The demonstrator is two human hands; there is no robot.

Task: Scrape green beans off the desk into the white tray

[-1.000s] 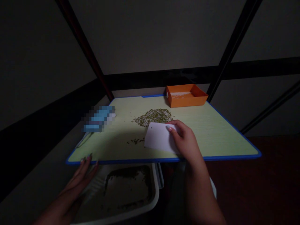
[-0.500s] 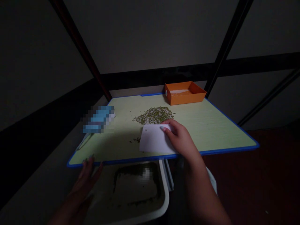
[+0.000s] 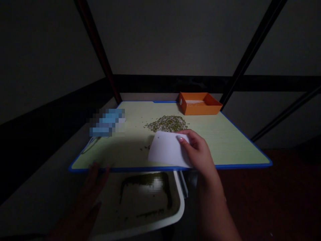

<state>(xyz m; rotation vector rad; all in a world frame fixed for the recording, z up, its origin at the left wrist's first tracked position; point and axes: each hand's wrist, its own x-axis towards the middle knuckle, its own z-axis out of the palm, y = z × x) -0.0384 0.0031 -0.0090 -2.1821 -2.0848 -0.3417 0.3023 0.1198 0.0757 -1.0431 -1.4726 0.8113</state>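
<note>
The right hand point(image 3: 198, 150), thumb on top, pinches a flat white card point(image 3: 167, 149) just in front of a loose heap of small green grains point(image 3: 170, 124). The pale-green, blue-edged worktop point(image 3: 233, 147) stretches right of them to its rim. The left hand point(image 3: 94, 182), fingers spread at the front edge, is dim; pixelation hides a blue object point(image 3: 107, 122).

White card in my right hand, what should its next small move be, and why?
Perhaps slide the white card slightly left in your right hand: a few stray grains lie just beyond its left edge, apart from the main pile behind it.
</note>
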